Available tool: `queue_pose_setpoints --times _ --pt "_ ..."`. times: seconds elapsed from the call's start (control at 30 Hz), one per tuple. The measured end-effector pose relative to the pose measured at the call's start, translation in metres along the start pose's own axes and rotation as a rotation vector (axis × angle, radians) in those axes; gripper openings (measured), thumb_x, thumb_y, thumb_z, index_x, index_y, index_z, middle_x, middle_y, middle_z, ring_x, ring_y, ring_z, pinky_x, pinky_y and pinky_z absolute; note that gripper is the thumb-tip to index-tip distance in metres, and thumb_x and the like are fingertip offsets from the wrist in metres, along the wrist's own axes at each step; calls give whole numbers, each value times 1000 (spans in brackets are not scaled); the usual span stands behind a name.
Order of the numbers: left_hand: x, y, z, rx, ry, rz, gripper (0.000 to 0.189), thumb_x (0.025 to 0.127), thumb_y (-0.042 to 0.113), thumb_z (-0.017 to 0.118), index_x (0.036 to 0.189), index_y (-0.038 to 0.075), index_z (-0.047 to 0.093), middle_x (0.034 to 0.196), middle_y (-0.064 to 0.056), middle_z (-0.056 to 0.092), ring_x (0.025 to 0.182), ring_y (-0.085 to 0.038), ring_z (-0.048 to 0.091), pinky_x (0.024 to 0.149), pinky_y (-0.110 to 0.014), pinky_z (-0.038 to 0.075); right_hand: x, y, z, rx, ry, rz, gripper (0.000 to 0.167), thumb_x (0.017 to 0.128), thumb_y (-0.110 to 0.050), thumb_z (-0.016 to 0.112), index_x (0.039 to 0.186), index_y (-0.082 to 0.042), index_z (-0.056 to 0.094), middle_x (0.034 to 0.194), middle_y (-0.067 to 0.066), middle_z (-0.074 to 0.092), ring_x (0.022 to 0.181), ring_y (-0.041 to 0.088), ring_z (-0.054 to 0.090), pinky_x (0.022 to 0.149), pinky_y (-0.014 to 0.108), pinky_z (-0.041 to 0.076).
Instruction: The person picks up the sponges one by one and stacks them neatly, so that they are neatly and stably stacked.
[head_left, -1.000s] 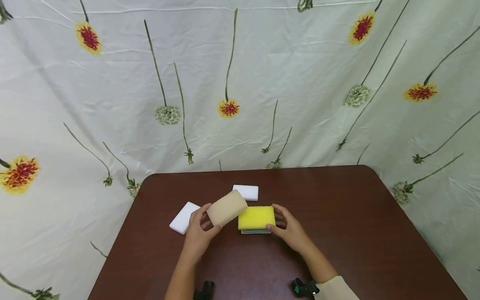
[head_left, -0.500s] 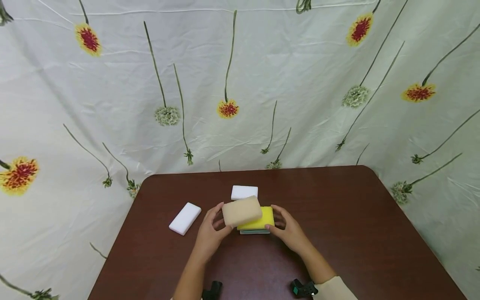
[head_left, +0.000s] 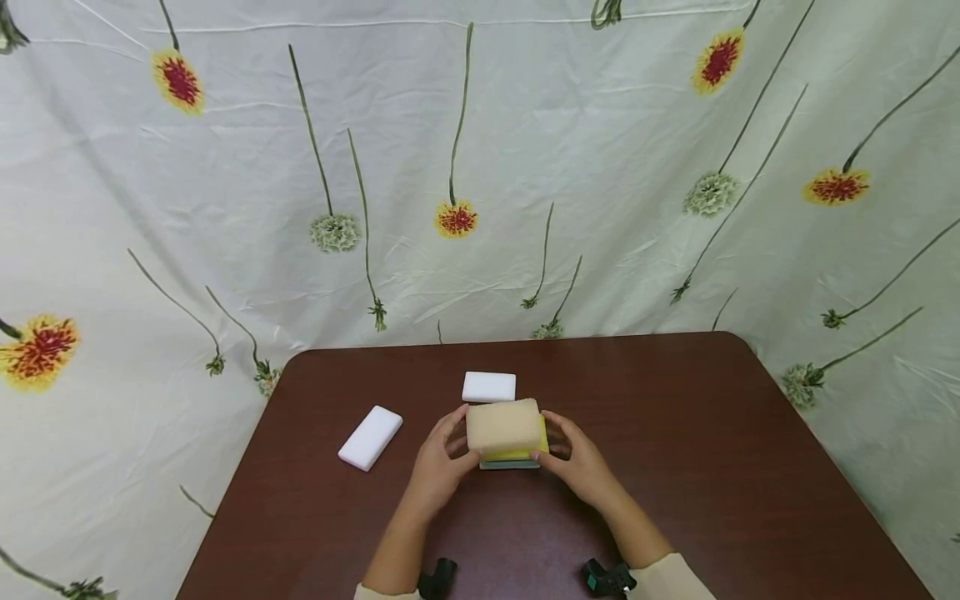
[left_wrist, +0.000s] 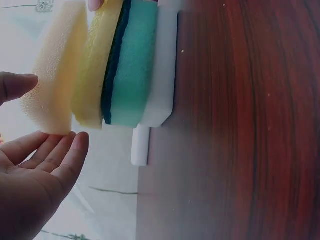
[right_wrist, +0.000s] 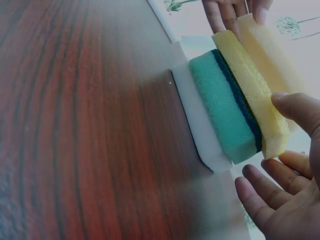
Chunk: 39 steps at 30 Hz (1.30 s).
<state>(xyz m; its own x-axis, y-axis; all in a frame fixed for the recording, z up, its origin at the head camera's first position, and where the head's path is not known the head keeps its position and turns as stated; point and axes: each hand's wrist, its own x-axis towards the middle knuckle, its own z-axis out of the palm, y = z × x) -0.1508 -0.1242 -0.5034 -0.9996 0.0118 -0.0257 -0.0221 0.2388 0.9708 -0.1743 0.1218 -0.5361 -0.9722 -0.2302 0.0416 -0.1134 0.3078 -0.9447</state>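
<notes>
Lower centre of head view, left hand (head_left: 438, 465): thumb and fingers spread about a sponge-length's short end, pinching beige sponge (head_left: 504, 425), just above the stack. Right hand (head_left: 577, 458), right of centre: similar partial spread, thumb and fingers holding right end of yellow sponge (right_wrist: 255, 100). Under it, green sponge (right_wrist: 225, 107) on white block (right_wrist: 197, 117). Sponges probably light, soft, squashy, not slippery; light pinch at short ends, opposite edges, should do. Farther: white slab (head_left: 371, 438) left of centre, another white piece (head_left: 489, 387) behind stack, brown table (head_left: 675, 467), floral cloth (head_left: 600, 142) across top.
</notes>
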Motion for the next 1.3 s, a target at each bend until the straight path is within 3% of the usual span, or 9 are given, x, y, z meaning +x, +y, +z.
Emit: queue_pose_setpoints --times 0.4,0.77,1.07,1.3 --pt "3 -3 8 27 -36 19 73 88 9 73 154 16 44 159 -12 41 133 -47 53 93 -41 58 -2 0 0 -5 1 13 72 87 -22 81 150 -19 48 149 5 52 130 26 58 102 40 52" --pt "4 -3 10 41 -50 62 74 88 5 70 155 15 41 161 -11 39 138 -40 51 109 -45 47 -2 1 -2 13 10 27 72 86 -22 82 150 -19 48 149 9 53 118 29 66 100 43 54" --pt "4 -3 11 42 -56 57 74 89 5 69 156 14 40 161 -11 39 139 -37 51 110 -45 47 -2 -1 -2 53 -5 -36 82 89 -24 79 157 -22 35 159 12 41 136 40 53 105 51 50" --pt "5 -3 10 45 -64 29 72 89 6 68 156 17 41 162 -11 38 138 -38 51 106 -42 50 -2 -2 -1 31 19 -74 74 91 -27 77 155 -24 41 158 11 43 132 41 56 100 48 53"
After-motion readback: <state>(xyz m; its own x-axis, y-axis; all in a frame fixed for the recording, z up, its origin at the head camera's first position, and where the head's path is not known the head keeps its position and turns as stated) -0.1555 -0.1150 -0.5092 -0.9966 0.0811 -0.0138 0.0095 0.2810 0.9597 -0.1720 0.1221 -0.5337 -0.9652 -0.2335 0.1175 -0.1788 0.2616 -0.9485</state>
